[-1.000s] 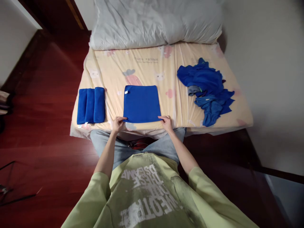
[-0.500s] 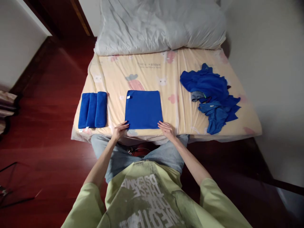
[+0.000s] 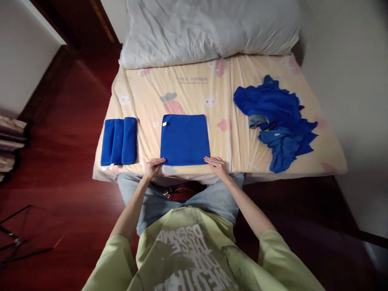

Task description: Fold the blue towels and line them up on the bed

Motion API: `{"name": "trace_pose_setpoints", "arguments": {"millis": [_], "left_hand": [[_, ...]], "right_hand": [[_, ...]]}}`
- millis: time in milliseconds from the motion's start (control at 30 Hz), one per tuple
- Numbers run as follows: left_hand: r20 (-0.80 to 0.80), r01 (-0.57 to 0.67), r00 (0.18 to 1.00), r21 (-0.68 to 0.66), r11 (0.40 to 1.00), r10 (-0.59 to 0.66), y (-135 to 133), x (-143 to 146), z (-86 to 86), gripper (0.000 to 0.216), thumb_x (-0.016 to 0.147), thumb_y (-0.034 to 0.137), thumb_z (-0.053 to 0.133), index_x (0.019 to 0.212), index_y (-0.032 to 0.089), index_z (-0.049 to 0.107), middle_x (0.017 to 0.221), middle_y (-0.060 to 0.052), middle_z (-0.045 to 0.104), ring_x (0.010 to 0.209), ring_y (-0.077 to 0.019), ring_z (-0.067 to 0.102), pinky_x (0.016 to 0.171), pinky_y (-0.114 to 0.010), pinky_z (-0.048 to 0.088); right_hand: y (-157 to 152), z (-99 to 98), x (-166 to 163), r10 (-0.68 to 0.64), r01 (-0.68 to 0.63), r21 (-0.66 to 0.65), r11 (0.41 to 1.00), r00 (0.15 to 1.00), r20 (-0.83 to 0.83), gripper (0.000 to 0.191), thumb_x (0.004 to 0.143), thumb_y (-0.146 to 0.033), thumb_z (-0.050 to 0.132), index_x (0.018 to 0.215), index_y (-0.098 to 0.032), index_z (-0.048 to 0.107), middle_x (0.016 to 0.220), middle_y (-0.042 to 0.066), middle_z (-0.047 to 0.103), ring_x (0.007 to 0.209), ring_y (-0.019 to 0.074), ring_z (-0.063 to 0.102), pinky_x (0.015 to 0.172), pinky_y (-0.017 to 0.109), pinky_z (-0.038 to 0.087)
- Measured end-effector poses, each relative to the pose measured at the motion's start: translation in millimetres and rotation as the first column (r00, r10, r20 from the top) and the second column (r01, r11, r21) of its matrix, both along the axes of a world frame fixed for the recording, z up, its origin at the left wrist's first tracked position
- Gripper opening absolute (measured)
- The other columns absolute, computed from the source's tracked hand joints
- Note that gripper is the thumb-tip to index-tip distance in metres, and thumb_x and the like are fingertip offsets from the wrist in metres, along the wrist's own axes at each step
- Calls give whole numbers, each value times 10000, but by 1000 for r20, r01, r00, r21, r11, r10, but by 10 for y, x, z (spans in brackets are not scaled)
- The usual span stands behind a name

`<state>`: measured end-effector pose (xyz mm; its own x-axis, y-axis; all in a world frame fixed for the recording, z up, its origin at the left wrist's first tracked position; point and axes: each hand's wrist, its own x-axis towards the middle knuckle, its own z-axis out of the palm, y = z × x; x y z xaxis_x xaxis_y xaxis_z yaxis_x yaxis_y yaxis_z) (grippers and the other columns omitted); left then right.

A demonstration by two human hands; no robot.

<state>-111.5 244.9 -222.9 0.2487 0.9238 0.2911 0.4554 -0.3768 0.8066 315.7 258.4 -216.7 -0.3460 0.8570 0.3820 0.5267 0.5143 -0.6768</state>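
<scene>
A square blue cloth (image 3: 184, 141) lies flat on the bed in front of me, with a small white tag at its far left corner. My left hand (image 3: 155, 166) rests at its near left corner, fingers stretched out and their tips on the cloth. At the near right corner, my right hand (image 3: 216, 165) lies with straight fingers touching the edge. Both thumbs are mostly hidden. Left of the cloth sit several folded blue cloths (image 3: 119, 141), side by side, with white tags at the near end.
A crumpled heap of blue cloths (image 3: 279, 109) with a greyish piece lies on the right of the bed. The patterned yellow sheet (image 3: 145, 101) covers the mattress. A grey-white quilt (image 3: 206, 32) is bunched at the back. Black stand legs (image 3: 16, 240) show on the floor at left.
My fingers have straightened a little at the cloth's near corners, the right ones most visibly. The cloth stays flat. The camera view has shifted slightly.
</scene>
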Motion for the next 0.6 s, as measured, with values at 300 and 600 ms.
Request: {"name": "trace_pose_setpoints", "arguments": {"millis": [300, 600], "left_hand": [[2, -139, 990, -145, 980, 141, -24, 94, 172, 331, 953, 477, 623, 1045, 220, 810, 1067, -98, 797, 1014, -261, 750, 961, -411, 595], [-28, -279, 959, -265, 923, 281, 6, 147, 175, 497, 920, 619, 588, 1017, 174, 786, 1058, -124, 793, 986, -266, 745, 915, -369, 592]], "right_hand": [[-41, -1, 21, -145, 133, -119, 984, 984, -102, 318, 943, -188, 536, 1052, -257, 828, 1113, 35, 793, 1027, 221, 766, 944, 399, 605], [-74, -38, 24, -332, 210, -439, 874, 916, -224, 328, 888, -412, 615, 1060, -227, 824, 919, 66, 803, 766, 226, 746, 697, 360, 632]]}}
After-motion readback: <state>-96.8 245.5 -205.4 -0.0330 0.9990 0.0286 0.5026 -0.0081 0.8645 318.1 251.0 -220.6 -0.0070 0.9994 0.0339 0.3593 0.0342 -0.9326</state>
